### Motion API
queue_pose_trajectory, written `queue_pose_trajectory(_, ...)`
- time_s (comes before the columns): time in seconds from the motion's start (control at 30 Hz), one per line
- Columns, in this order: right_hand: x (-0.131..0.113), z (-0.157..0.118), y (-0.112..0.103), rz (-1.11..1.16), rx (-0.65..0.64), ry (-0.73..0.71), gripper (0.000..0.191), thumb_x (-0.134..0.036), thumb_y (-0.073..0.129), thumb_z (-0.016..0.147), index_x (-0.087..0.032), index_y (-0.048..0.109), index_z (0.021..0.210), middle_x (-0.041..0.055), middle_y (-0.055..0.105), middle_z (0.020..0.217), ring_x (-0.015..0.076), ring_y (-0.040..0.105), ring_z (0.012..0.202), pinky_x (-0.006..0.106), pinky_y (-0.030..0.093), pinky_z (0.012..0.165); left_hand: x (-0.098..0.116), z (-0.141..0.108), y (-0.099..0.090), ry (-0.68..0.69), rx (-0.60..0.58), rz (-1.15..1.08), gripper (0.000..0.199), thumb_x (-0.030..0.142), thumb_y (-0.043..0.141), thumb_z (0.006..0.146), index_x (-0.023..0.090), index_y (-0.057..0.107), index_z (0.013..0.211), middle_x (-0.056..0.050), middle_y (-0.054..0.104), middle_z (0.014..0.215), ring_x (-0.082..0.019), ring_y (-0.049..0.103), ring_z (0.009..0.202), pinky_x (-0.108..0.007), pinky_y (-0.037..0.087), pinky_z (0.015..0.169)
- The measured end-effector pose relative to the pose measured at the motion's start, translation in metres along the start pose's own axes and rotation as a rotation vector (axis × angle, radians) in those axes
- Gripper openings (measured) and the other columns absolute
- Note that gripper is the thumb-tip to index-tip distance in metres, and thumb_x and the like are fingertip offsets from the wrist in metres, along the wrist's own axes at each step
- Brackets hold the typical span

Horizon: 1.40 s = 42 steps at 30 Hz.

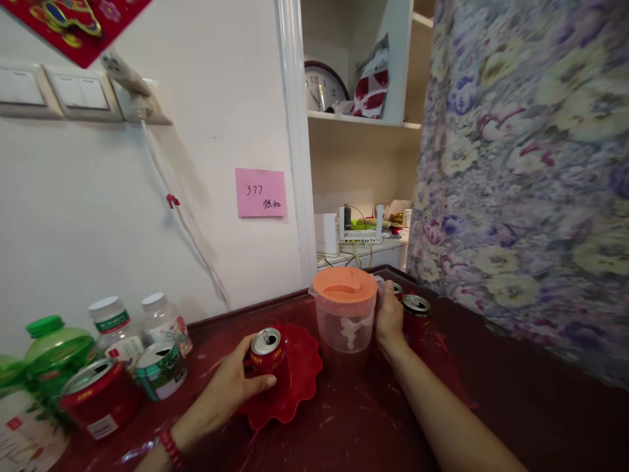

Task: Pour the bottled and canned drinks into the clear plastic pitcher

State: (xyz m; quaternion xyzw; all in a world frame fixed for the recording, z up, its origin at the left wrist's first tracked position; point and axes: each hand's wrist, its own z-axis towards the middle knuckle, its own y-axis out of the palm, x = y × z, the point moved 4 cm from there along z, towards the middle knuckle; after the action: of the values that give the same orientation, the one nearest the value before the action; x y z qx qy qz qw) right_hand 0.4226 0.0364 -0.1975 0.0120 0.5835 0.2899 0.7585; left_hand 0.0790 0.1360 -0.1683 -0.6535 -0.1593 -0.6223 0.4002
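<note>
My left hand (248,377) is wrapped round a red drink can (268,354), whose tab is pulled and top opened. The can is upright over a red scalloped plate (302,387); whether its base touches the plate I cannot tell. To the right, my right hand (390,318) grips the handle of a clear plastic pitcher (344,324) with an orange lid (344,285). The pitcher stands upright on the dark red table (339,426). Just beyond my right hand is another opened can (416,314), with one more partly hidden behind my fingers.
At the left stand a large red can (101,396), a green can (162,370), white-capped bottles (115,328) and a green-capped bottle (59,347). A white wall (221,262) edges the table behind. A floral curtain (515,229) hangs at the right.
</note>
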Motion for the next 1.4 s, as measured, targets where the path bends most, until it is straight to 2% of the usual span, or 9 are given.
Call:
queue_pose_trajectory(0.17, -0.019, 0.0, -0.002, -0.115, 0.004, -0.165, 0.038, -0.052, 0.064, 0.108, -0.015, 0.068, 0.115, 0.0071, 0.067, 0.112, 0.0205, 0.067, 0.099, 0.041, 0.059, 0.091, 0.001, 0.0, 0.0, 0.032, 0.076, 0.053, 0.094, 0.054, 0.095, 0.057, 0.02, 0.06, 0.137, -0.018, 0.073, 0.138, -0.042, 0.068, 0.13, -0.058, 0.049, 0.117)
queue_pose_trajectory(0.5, -0.08, -0.008, 0.009, -0.198, 0.039, -0.6, 0.06, -0.071, 0.047, 0.105, -0.017, 0.064, 0.125, 0.0139, 0.062, 0.13, 0.0294, 0.058, 0.125, 0.052, 0.044, 0.111, 0.007, -0.001, 0.002, 0.042, 0.149, 0.174, 0.088, 0.059, 0.092, 0.059, 0.018, 0.064, 0.133, -0.018, 0.077, 0.13, -0.042, 0.071, 0.124, -0.057, 0.054, 0.112)
queue_pose_trajectory(0.73, -0.164, -0.046, 0.012, -0.051, 0.066, -0.827, 0.033, -0.049, 0.051, 0.105, -0.02, 0.059, 0.118, 0.0097, 0.058, 0.112, 0.0242, 0.057, 0.105, 0.04, 0.047, 0.093, 0.012, -0.002, 0.003, 0.035, 0.155, 0.175, 0.082, 0.053, 0.092, 0.061, 0.018, 0.064, 0.129, -0.015, 0.078, 0.129, -0.04, 0.073, 0.121, -0.053, 0.056, 0.11)
queue_pose_trajectory(0.87, -0.199, -0.084, 0.032, -0.005, -0.221, -0.821, 0.026, -0.042, 0.045, 0.11, -0.022, 0.059, 0.101, 0.0023, 0.059, 0.09, 0.0173, 0.059, 0.083, 0.03, 0.047, 0.076, 0.016, -0.007, 0.001, 0.054, 0.139, 0.238, 0.079, 0.05, 0.09, 0.064, 0.018, 0.064, 0.131, -0.015, 0.077, 0.133, -0.039, 0.071, 0.125, -0.053, 0.054, 0.113)
queue_pose_trajectory(1.0, -0.196, -0.117, 0.06, -0.184, -0.615, -0.713, 0.029, -0.042, 0.058, 0.105, -0.021, 0.062, 0.085, -0.0011, 0.062, 0.079, 0.0146, 0.059, 0.072, 0.026, 0.044, 0.067, 0.029, -0.017, -0.004, 0.08, 0.142, 0.257, 0.079, 0.052, 0.089, 0.066, 0.019, 0.064, 0.134, -0.015, 0.076, 0.135, -0.04, 0.071, 0.125, -0.052, 0.055, 0.112)
queue_pose_trajectory(1.1, -0.181, -0.132, 0.076, -0.387, -0.778, -0.62, 0.029, -0.044, 0.082, 0.087, -0.02, 0.07, 0.097, 0.0046, 0.069, 0.093, 0.0244, 0.066, 0.083, 0.034, 0.049, 0.073, 0.041, -0.028, -0.009, 0.123, 0.19, 0.306, 0.078, 0.054, 0.089, 0.062, 0.022, 0.068, 0.129, -0.013, 0.08, 0.126, -0.041, 0.073, 0.121, -0.053, 0.058, 0.108)
queue_pose_trajectory(1.2, -0.17, -0.143, 0.089, -0.59, -0.985, -0.503, 0.064, -0.053, 0.09, 0.076, -0.022, 0.068, 0.126, 0.0118, 0.07, 0.119, 0.0381, 0.068, 0.105, 0.051, 0.056, 0.086, 0.044, -0.04, -0.013, 0.111, 0.268, 0.354, 0.082, 0.052, 0.09, 0.052, 0.024, 0.07, 0.126, -0.011, 0.083, 0.116, -0.043, 0.076, 0.111, -0.053, 0.063, 0.099)
queue_pose_trajectory(1.27, -0.168, -0.149, 0.096, -0.711, -1.136, -0.419, 0.08, -0.056, 0.092, 0.074, -0.025, 0.061, 0.14, 0.0124, 0.067, 0.13, 0.0403, 0.066, 0.117, 0.058, 0.056, 0.095, 0.044, -0.047, -0.015, 0.116, 0.323, 0.381, 0.087, 0.05, 0.089, 0.05, 0.025, 0.068, 0.13, -0.011, 0.082, 0.119, -0.044, 0.076, 0.113, -0.052, 0.064, 0.098)
queue_pose_trajectory(1.4, -0.18, -0.154, 0.105, -0.773, -1.299, -0.391, 0.088, -0.058, 0.092, 0.073, -0.027, 0.055, 0.147, 0.012, 0.067, 0.132, 0.0391, 0.067, 0.119, 0.057, 0.056, 0.1, 0.046, -0.058, -0.015, 0.152, 0.389, 0.434, 0.1, 0.044, 0.087, 0.046, 0.027, 0.063, 0.141, -0.011, 0.08, 0.129, -0.045, 0.073, 0.121, -0.052, 0.062, 0.102)
